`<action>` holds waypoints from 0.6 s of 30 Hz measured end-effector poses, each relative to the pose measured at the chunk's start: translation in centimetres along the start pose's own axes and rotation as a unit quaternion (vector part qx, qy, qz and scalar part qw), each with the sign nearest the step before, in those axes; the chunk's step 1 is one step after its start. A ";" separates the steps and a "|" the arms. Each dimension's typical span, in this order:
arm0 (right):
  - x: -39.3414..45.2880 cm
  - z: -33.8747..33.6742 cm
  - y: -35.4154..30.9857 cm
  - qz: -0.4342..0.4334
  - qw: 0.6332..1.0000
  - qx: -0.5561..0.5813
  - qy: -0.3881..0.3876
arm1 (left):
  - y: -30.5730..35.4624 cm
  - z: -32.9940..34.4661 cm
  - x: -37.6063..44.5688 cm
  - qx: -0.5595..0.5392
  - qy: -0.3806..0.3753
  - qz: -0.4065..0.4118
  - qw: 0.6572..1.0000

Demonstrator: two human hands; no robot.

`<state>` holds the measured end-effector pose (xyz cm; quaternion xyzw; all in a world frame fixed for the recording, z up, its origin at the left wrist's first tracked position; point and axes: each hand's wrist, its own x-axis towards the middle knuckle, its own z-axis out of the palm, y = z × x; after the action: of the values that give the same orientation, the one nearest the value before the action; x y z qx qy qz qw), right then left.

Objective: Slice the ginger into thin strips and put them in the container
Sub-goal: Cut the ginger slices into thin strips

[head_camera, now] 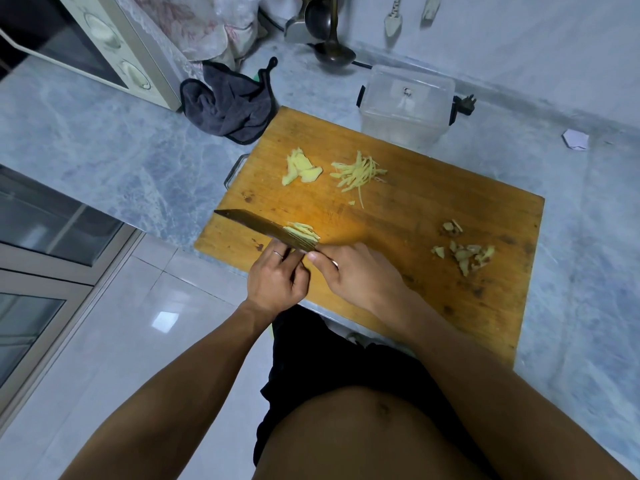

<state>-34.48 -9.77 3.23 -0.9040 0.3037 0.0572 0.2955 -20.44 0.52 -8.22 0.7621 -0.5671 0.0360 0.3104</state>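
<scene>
A wooden cutting board lies on the counter. My right hand grips the handle of a cleaver, whose blade points left across the board's near left part. Freshly cut ginger strips lie against the blade's far side. My left hand, with a ring on one finger, has its fingers curled down on ginger slices at the blade's near side, and these are mostly hidden. Further back lie flat ginger slices and a pile of thin strips. A clear plastic container stands just behind the board.
Ginger peel scraps lie on the board's right side. A dark cloth is bunched at the board's far left corner, beside a microwave. Ladles hang by the wall. A power plug lies behind the container.
</scene>
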 end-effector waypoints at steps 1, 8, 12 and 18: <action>-0.1 -0.4 -0.1 0.001 1.000 0.016 0.002 | -0.2 0.0 0.0 0.000 -0.007 -0.003 1.000; -0.9 -1.1 -0.1 0.024 1.000 0.013 -0.012 | 0.0 0.1 0.1 -0.007 0.001 0.005 1.000; -0.7 -0.8 0.0 0.029 0.999 0.022 -0.021 | -0.2 0.2 0.1 -0.004 -0.009 -0.002 1.000; -0.6 0.3 0.4 0.015 0.999 0.045 -0.001 | -0.2 0.2 0.0 -0.005 -0.009 0.001 1.000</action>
<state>-35.21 -9.53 2.96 -0.8850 0.3195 0.0489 0.3352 -20.32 0.41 -8.43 0.7600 -0.5712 0.0262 0.3091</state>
